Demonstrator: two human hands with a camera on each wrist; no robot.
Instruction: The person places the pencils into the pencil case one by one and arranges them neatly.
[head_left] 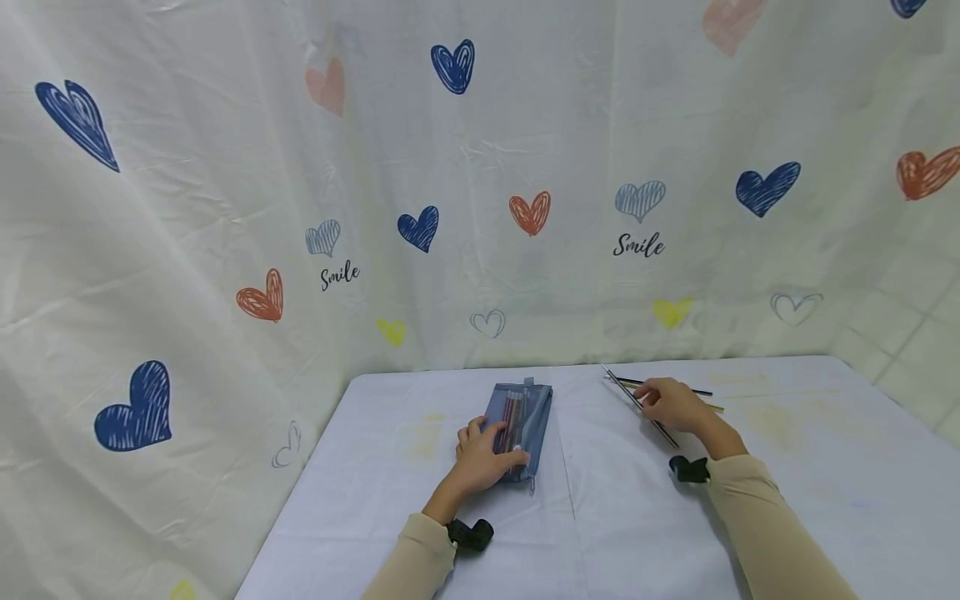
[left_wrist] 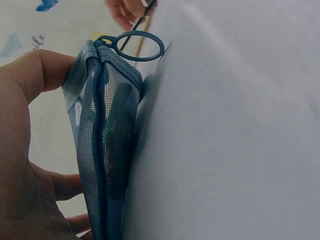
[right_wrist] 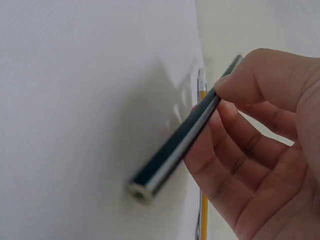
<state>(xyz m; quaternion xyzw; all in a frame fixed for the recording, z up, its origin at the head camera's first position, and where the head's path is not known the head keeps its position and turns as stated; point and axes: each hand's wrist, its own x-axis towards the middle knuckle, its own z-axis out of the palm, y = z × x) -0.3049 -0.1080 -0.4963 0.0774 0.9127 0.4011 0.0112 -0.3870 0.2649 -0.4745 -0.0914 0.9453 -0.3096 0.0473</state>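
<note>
A blue mesh pencil case (head_left: 536, 433) with a zip and a ring pull lies on the table, several pencils visible inside it. My left hand (head_left: 480, 457) rests on its near left part, the thumb at the zip-pull end in the left wrist view and the fingers spread over its top. To the right, my right hand (head_left: 671, 404) pinches a dark-and-silver striped pencil (right_wrist: 175, 142) between thumb and fingers. Its flat end points toward the right wrist camera. Beneath that hand lie a black pencil (head_left: 701, 392) and a yellow pencil (right_wrist: 204, 215), partly hidden by the fingers.
A white cloth covers the table (head_left: 630, 533). Behind it hangs a pale curtain (head_left: 570, 125) printed with hearts and the word Smile. A dark camera mount sits at each wrist. Pale tiles (head_left: 918, 333) show at the far right.
</note>
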